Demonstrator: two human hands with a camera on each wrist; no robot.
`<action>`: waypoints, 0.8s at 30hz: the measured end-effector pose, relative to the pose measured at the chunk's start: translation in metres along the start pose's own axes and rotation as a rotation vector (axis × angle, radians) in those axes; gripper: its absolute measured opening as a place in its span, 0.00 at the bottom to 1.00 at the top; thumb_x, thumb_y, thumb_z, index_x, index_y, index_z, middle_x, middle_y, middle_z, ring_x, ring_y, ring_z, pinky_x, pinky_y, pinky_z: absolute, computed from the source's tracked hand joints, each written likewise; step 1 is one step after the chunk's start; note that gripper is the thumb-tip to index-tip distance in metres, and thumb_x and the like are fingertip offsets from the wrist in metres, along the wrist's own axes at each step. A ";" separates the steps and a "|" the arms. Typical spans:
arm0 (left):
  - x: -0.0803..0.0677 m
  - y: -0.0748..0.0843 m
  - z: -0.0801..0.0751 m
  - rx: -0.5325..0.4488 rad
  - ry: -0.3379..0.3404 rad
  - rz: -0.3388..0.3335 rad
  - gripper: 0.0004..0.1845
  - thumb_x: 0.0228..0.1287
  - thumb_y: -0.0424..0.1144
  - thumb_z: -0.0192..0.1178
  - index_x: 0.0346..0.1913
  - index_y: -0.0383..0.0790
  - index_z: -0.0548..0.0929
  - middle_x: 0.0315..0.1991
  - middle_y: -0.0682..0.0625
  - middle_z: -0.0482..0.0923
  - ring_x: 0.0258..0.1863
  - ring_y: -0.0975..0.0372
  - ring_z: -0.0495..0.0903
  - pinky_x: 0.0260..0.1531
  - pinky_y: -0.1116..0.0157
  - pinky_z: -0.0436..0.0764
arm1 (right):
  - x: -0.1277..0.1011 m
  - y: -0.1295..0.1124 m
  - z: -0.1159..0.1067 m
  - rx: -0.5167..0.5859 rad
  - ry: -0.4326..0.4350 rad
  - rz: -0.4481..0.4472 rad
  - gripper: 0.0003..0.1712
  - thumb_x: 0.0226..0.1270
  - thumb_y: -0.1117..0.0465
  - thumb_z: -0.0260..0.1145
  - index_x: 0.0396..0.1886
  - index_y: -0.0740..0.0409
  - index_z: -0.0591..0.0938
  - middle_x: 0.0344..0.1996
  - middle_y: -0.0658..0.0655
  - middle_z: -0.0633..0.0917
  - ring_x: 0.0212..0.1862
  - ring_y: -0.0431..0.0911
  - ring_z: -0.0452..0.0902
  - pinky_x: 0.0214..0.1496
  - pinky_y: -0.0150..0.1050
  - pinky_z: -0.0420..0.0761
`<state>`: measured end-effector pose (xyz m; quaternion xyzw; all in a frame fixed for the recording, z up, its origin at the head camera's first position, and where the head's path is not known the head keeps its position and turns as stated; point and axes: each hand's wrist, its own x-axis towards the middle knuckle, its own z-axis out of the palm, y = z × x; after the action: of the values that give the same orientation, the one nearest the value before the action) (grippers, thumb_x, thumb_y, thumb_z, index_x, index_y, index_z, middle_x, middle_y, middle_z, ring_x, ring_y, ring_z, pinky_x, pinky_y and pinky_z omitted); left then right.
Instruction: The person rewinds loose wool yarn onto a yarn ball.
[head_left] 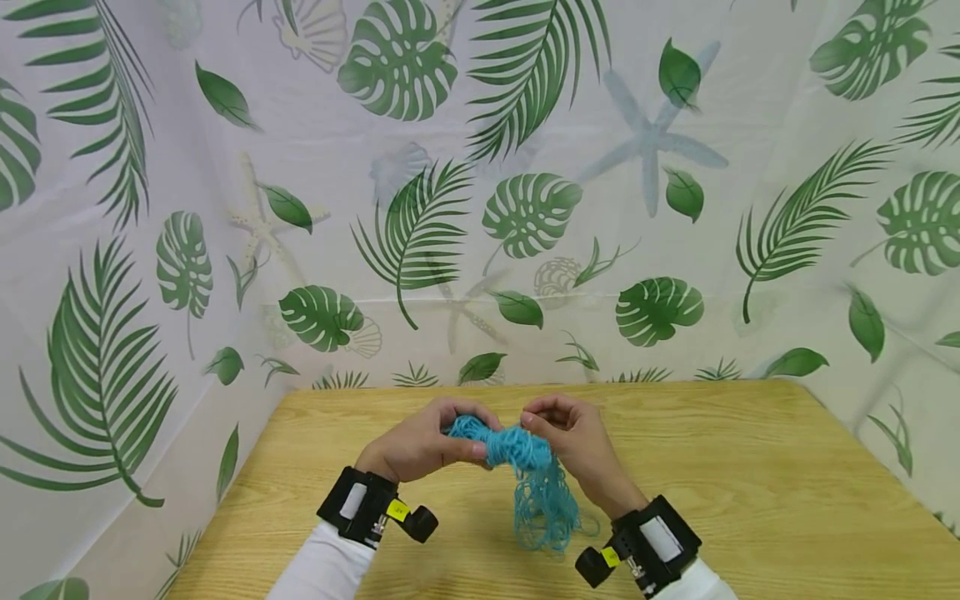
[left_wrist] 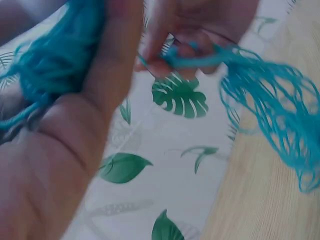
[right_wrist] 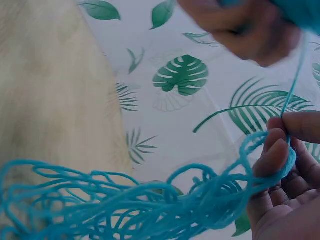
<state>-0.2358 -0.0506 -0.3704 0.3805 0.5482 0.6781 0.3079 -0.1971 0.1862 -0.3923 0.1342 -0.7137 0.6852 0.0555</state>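
My left hand [head_left: 438, 440] grips a bundle of turquoise yarn [head_left: 512, 446], thumb in front and fingers behind, with strands wrapped around its middle. To its right, my right hand [head_left: 573, 433] pinches a strand of the yarn between thumb and fingertips. In the right wrist view a single taut strand [right_wrist: 296, 80] runs from those fingertips [right_wrist: 276, 150] up toward the left hand [right_wrist: 250, 30]. A loose tangle of yarn loops [head_left: 546, 508] hangs below the right hand over the table. The left wrist view shows the bundle [left_wrist: 60, 60] in the palm, blurred.
A wooden table [head_left: 750, 483] lies beneath the hands. Behind it and at both sides hangs a white cloth [head_left: 480, 350] printed with green leaves, shells and starfish. Each wrist wears a black strapped camera mount [head_left: 360, 504].
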 end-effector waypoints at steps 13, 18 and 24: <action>0.012 -0.021 0.009 0.873 0.625 0.018 0.09 0.65 0.28 0.67 0.47 0.37 0.85 0.46 0.45 0.83 0.44 0.55 0.82 0.44 0.57 0.82 | -0.013 -0.010 0.012 -0.117 -0.060 -0.038 0.11 0.74 0.64 0.66 0.45 0.71 0.82 0.35 0.61 0.84 0.30 0.45 0.78 0.29 0.35 0.80; 0.006 -0.015 0.007 0.663 0.204 -0.117 0.09 0.64 0.28 0.69 0.46 0.36 0.86 0.43 0.48 0.82 0.38 0.59 0.81 0.42 0.60 0.83 | -0.002 -0.019 0.002 -0.068 0.008 -0.031 0.11 0.74 0.65 0.65 0.47 0.71 0.81 0.36 0.62 0.84 0.30 0.44 0.76 0.30 0.34 0.78; 0.002 -0.003 0.007 0.065 0.088 0.016 0.10 0.66 0.27 0.65 0.48 0.40 0.85 0.44 0.48 0.80 0.41 0.60 0.81 0.50 0.61 0.83 | 0.007 -0.008 -0.003 -0.019 -0.028 -0.042 0.11 0.74 0.66 0.65 0.46 0.72 0.81 0.32 0.56 0.84 0.28 0.42 0.73 0.30 0.33 0.75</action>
<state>-0.2310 -0.0443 -0.3724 0.3645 0.5801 0.6782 0.2657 -0.2016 0.1880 -0.3826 0.1582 -0.7180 0.6751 0.0610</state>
